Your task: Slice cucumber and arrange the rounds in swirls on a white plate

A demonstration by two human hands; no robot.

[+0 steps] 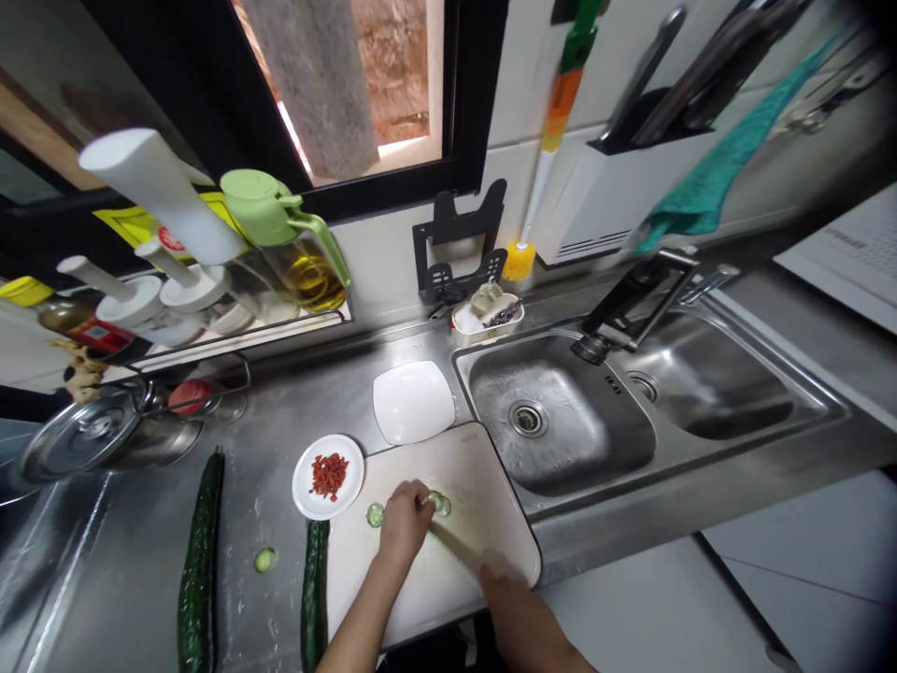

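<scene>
With left hand [405, 523] fingers curled on cucumber slices [439, 503], the right hand [505, 591], clamped on the knife [455, 547] at 5 o'clock, should cut straight down clear of the fingertips.

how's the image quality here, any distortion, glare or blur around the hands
Head view: strong wide-angle bending, the sink rim and counter edges curve; corners darken. The window is blown out, with soft glare on the steel counter. The left hand on the cutting board is fairly sharp; the right hand and the knife are motion-blurred. Hanging utensils at top right are smeared.
</scene>
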